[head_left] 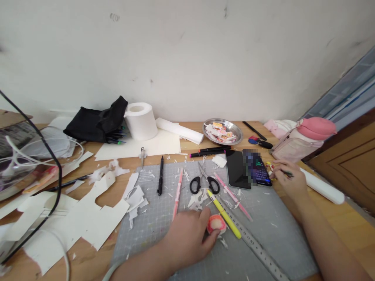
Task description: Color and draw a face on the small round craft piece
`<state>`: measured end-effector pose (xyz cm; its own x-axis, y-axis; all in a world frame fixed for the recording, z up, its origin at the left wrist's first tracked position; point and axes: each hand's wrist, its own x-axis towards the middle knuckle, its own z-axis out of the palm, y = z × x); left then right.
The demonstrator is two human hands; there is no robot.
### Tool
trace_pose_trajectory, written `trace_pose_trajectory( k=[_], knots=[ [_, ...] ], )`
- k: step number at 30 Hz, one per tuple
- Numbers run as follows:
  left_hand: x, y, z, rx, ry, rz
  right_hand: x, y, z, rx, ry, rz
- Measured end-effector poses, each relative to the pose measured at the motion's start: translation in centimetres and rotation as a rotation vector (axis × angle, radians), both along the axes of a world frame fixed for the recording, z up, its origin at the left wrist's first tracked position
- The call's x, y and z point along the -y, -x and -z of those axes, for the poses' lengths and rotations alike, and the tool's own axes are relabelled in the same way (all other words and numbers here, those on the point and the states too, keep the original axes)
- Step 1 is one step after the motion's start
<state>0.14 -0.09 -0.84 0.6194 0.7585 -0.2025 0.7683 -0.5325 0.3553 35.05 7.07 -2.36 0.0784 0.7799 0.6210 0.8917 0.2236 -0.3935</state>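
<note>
My left hand (187,236) is over the grey cutting mat (281,218), its thumb and forefinger closed around the edges of a small round paper cutout (216,223) with a red-orange border. Beside the phones, my right hand (288,179) is closed, with a small dark item at its fingers that I cannot make out. Small yellow and red bits (270,168) show by its fingertips. Just past the cutout lie a yellow highlighter (225,214), a steel ruler (258,249) and black-handled scissors (204,182). Two pink pens, one the nearer pink pen (178,191), flank the scissors.
Two phones, including a dark-screened phone (238,169), sit right of the scissors. Behind are a metal plate (238,136) of paper cutouts, a tissue roll (142,125) and a black pouch (90,125). Paper scraps (79,210) and a hanging black cable (59,171) occupy the left; a pink-lidded bottle (304,142) stands right.
</note>
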Motion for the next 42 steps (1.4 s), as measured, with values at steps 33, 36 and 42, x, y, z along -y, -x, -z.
trace_pose_trajectory(
  k=[33, 36, 42],
  knots=[
    [-0.09, -0.01, -0.41, 0.006, 0.011, 0.0, 0.37, 0.14, -0.63, 0.045, 0.111, -0.186],
    [-0.07, -0.03, -0.32, -0.002, 0.018, -0.007, 0.45, 0.2, -0.78, 0.03, 0.088, -0.187],
    [-0.13, -0.08, -0.11, -0.013, 0.021, -0.022, 0.29, 0.35, -0.49, 0.022, 0.065, -0.129]
  ],
)
